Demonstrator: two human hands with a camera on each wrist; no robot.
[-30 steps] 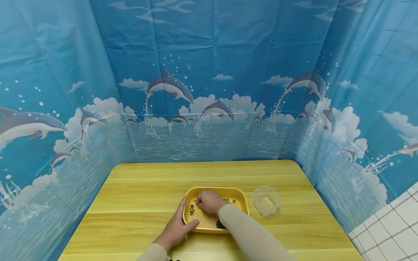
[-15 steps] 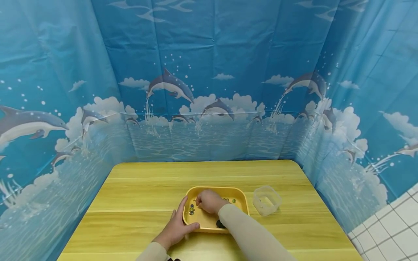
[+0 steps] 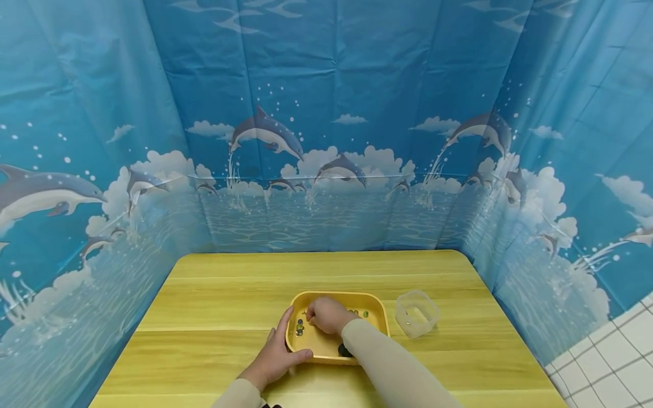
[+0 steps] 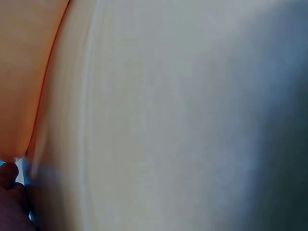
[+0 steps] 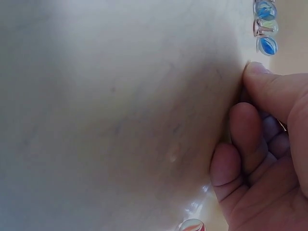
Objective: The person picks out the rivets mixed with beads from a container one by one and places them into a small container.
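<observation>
My left hand (image 3: 275, 356) lies against the near left corner of a yellow tray (image 3: 380, 311), thumb along the front rim and straight fingers along the left side. In the left wrist view the tray (image 4: 24, 62) appears orange. My right hand (image 3: 326, 315) reaches into the tray with its fingers curled low over the floor. Several glass marbles (image 3: 299, 327) lie left of it, some with blue swirls in the right wrist view. Other marbles (image 3: 365, 314) sit at the back right. I cannot tell whether the right fingertips pinch anything. A dark thing (image 3: 344, 351) is partly hidden by the right sleeve.
A clear plastic container (image 3: 417, 314) stands on the yellow wood-grain table (image 3: 219, 306), right of the tray. Curtains with dolphins (image 3: 326, 113) surround the table's back and sides. White tiles (image 3: 607, 357) show at the lower right.
My left thumb has slid slightly down and right along the front rim since one second ago. The right hand, tray and marbles stay in place.
</observation>
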